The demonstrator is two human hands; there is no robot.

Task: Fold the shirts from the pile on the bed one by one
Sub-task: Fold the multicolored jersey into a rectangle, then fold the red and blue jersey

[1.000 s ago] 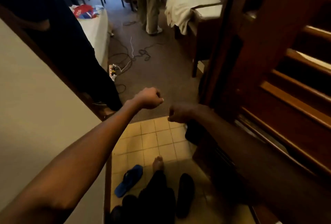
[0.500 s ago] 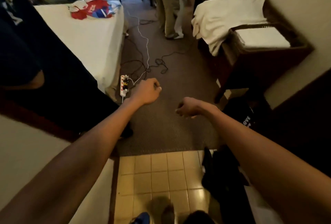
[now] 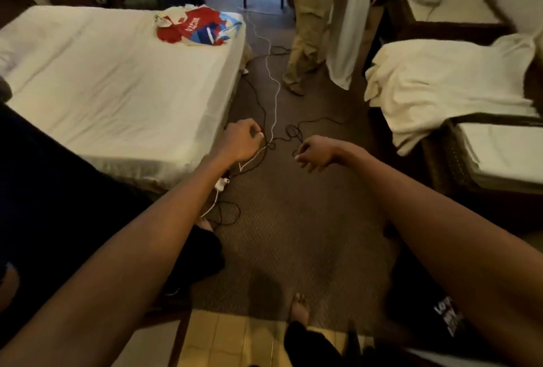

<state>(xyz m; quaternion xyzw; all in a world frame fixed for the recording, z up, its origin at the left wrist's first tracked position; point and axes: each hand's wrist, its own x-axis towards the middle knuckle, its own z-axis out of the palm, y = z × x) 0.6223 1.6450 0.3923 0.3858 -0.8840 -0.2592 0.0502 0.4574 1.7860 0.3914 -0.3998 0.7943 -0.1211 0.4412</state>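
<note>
From the head view, both arms reach out over the carpet (image 3: 293, 234). The left hand (image 3: 238, 142) is balled into a fist, empty. The right hand (image 3: 316, 153) has its fingers curled in, also holding nothing. The pile of shirts (image 3: 199, 25), red, white and blue, lies at the far corner of the bed (image 3: 117, 78), well apart from both hands. Cables (image 3: 274, 93) trail across the floor beside the bed.
</note>
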